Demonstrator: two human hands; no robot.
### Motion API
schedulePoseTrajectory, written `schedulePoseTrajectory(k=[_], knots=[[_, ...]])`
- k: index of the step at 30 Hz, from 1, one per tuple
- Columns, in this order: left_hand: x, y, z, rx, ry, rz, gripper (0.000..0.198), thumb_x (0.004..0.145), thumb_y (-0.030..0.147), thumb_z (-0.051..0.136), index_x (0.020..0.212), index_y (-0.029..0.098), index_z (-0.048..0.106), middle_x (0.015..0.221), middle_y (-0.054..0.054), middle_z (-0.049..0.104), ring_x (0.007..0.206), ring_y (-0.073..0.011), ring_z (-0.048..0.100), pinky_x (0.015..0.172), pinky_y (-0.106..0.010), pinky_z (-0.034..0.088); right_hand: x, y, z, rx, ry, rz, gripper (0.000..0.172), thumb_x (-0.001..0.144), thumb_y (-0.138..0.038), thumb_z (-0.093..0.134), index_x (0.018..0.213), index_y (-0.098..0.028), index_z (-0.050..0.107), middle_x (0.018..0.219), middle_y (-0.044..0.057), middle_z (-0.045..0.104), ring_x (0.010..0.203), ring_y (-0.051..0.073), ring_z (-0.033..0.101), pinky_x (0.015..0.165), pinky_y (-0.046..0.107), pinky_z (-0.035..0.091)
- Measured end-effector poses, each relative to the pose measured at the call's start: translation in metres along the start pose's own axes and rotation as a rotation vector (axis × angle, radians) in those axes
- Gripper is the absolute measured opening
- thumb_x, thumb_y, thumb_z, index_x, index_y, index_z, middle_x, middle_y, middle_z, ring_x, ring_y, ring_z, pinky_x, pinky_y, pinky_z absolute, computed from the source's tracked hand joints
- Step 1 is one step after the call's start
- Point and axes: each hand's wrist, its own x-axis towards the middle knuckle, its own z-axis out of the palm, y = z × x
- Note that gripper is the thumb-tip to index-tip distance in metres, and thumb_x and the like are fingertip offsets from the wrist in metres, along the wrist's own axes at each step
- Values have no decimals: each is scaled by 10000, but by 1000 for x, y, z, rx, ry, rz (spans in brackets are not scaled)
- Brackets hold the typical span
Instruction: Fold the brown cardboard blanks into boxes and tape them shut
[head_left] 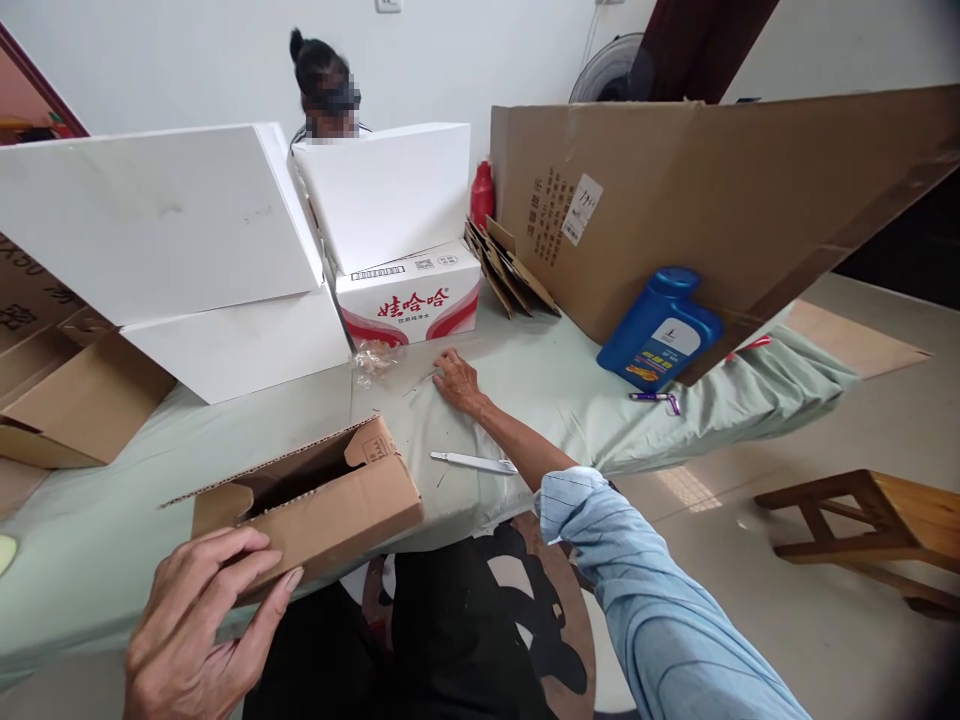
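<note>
My left hand [199,625] grips the near end of a small brown cardboard box [322,500], whose flaps stand open at the table's front edge. My right hand [456,380] is stretched far out over the pale green tablecloth [525,380], fingers bent down onto the cloth near a crumpled clear plastic wrapper [373,358]. Whether the fingers pinch something small I cannot tell. A white utility knife [472,461] lies on the cloth beside my right forearm.
White foam boards [157,215] and a red-printed white carton [411,298] stand at the back, a person behind them. A big cardboard sheet [712,190] leans at right, with a blue jug [660,330] and a purple pen [654,397]. A wooden stool [870,515] stands right.
</note>
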Motion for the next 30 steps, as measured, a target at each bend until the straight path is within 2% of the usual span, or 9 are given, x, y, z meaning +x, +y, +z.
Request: schedulePoseTrajectory(k=[4, 11, 13, 16, 19, 21, 24, 27, 30], knots=[[-4, -2, 1, 3, -3, -18, 258, 921, 60, 820, 1088, 231, 722, 1057, -80, 752, 980, -264, 729, 918, -466, 571, 2, 0, 3, 40, 55, 44, 351, 1033, -226, 595, 1363, -222, 714, 1433, 130, 652, 1114, 267, 679, 903, 352, 548], [-8, -2, -2, -26, -11, -99, 137, 988, 124, 736, 1046, 241, 696, 1281, -133, 735, 1266, -361, 704, 1069, -551, 515, -1, -3, -12, 140, 207, 102, 332, 1007, -199, 536, 1272, -185, 735, 1359, 152, 680, 1015, 263, 658, 877, 364, 535], [-8, -5, -3, 10, -16, -126, 118, 1010, 191, 730, 1110, 241, 692, 1352, -146, 731, 1296, -373, 696, 1078, -553, 500, -6, -8, -22, 176, 256, 92, 326, 1003, -199, 515, 1247, -173, 731, 1340, 159, 673, 928, 247, 644, 860, 374, 528], [-8, -11, -5, 39, -36, -192, 238, 1035, 321, 719, 1256, 251, 663, 1371, -144, 739, 1261, -358, 710, 1051, -526, 513, -18, -24, -37, 240, 321, 37, 280, 1011, -212, 507, 1188, -176, 721, 1278, 148, 680, 813, 214, 607, 847, 372, 525], [-5, -15, -10, 43, -37, -249, 362, 1025, 441, 731, 1324, 254, 647, 1266, -116, 759, 1167, -326, 729, 989, -471, 555, -39, -51, -58, 311, 360, -59, 209, 1048, -250, 501, 1076, -215, 706, 1141, 99, 702, 825, 199, 606, 836, 336, 532], [-2, -14, -13, 37, -30, -267, 397, 1014, 452, 745, 1343, 251, 652, 1202, -91, 757, 1096, -292, 736, 945, -422, 583, -58, -74, -75, 374, 376, -159, 235, 1089, -308, 497, 966, -235, 684, 1008, 67, 691, 851, 198, 615, 815, 319, 536], [2, -10, -19, 14, -20, -253, 327, 999, 399, 770, 1274, 246, 678, 1097, -51, 747, 985, -238, 735, 887, -349, 598, -94, -110, -108, 565, 349, -432, 332, 1132, -416, 530, 893, -242, 681, 909, 41, 674, 852, 193, 631, 805, 329, 540], [2, -6, -25, -41, 9, -230, 172, 974, 324, 795, 1056, 243, 667, 942, -6, 713, 854, -190, 708, 815, -296, 585, -127, -135, -142, 684, 165, -704, 304, 1122, -503, 612, 1040, -255, 767, 1013, 45, 732, 927, 197, 687, 849, 343, 557], [-3, -2, -29, -130, 20, -216, 181, 946, 229, 808, 946, 236, 627, 870, 19, 692, 769, -150, 673, 729, -259, 547, -149, -144, -167, 664, -18, -795, 350, 1092, -584, 649, 1161, -279, 807, 1053, 50, 767, 947, 204, 719, 852, 339, 570]])
